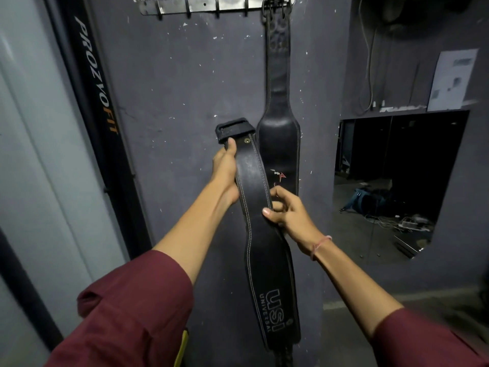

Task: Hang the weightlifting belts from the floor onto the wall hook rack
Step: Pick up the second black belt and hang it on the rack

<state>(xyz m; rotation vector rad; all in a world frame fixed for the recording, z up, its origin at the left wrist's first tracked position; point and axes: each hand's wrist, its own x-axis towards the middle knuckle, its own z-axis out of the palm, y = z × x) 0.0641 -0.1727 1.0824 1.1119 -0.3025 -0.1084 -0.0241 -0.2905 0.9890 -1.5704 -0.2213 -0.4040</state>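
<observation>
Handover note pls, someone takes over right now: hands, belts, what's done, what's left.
Left hand: grips the USI belt just below its buckle end, held upright in front of the wall.
Right hand: pinches the same belt's edge further down; the lettered end dangles below.
Done: the hung belt is on the hook rack, at its right end.
Left: raise the USI belt, whose buckle end sits well below the rack, onto one of the free hooks to the left. The floor shows no other belts in this view, so I cannot tell if more remain.
</observation>
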